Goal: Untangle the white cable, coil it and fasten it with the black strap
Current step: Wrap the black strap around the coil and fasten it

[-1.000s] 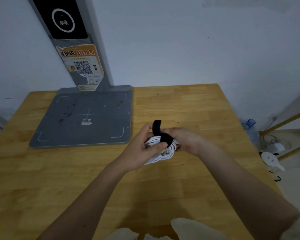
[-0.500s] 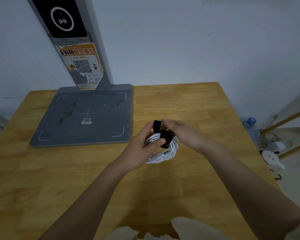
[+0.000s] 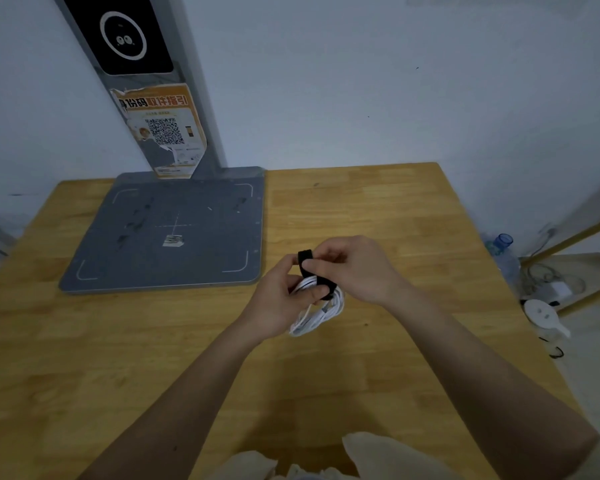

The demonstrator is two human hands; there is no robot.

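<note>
The white cable (image 3: 321, 311) is gathered into a coil held just above the wooden table (image 3: 378, 209). My left hand (image 3: 279, 301) grips the coil's left side, thumb pressed over the bundle. The black strap (image 3: 309, 266) runs across the top of the coil, its free end standing up between my hands. My right hand (image 3: 355, 266) pinches that strap end from the right, fingers curled around it. The coil's lower loops hang free below my hands; the part under my fingers is hidden.
A grey square base plate (image 3: 174, 233) with a tilted post (image 3: 153, 98) carrying a QR poster stands at the back left. Off the table's right edge are a blue-capped bottle (image 3: 503, 249), loose wires and a white round device (image 3: 542, 315) on the floor.
My right hand has risen from the coil's side to the strap's upright end. The coil has tilted and dropped slightly, and its lower loops now show more.
</note>
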